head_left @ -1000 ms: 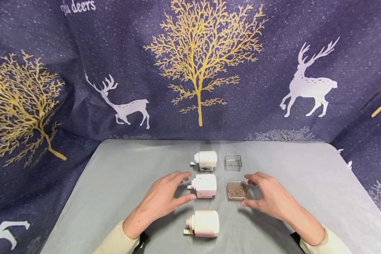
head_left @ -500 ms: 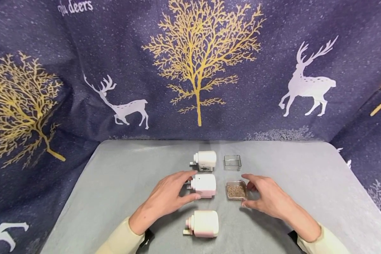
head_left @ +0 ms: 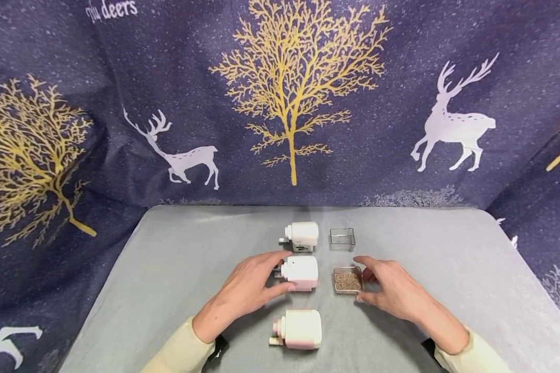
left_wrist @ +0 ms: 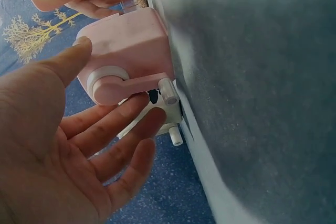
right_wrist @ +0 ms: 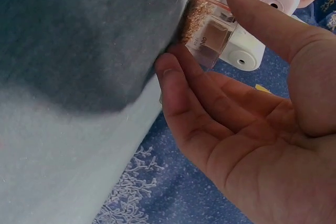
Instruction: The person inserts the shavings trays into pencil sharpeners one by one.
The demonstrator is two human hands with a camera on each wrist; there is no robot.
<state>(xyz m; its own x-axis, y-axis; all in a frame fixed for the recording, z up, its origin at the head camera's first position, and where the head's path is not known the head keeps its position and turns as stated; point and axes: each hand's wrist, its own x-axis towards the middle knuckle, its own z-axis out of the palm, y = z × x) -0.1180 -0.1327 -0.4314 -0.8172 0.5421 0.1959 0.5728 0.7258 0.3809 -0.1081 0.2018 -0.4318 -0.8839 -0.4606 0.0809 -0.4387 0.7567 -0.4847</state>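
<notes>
The left hand [head_left: 247, 282] reaches around the middle pink pencil sharpener [head_left: 304, 273]. Its thumb lies against the near side and its fingers curl at the far side by the crank, as the left wrist view shows. At the right, the right hand [head_left: 392, 287] has its thumb and curled fingers at opposite sides of a clear drawer [head_left: 347, 281] filled with brown pencil shavings. In the right wrist view the drawer [right_wrist: 210, 17] lies between the thumb and the fingers. Both things stand on the grey table.
A white pencil sharpener [head_left: 304, 233] stands behind the middle one, with a second clear drawer [head_left: 343, 237] to its right. A cream-and-pink sharpener [head_left: 302, 329] stands nearer. Dark blue cloth [head_left: 177, 77] with deer and trees hangs behind the table [head_left: 191, 248].
Over the last second the left hand moved right, bringing its thumb and fingers around the middle sharpener. The right index fingertip shifted slightly left by the drawer. The objects stay in place.
</notes>
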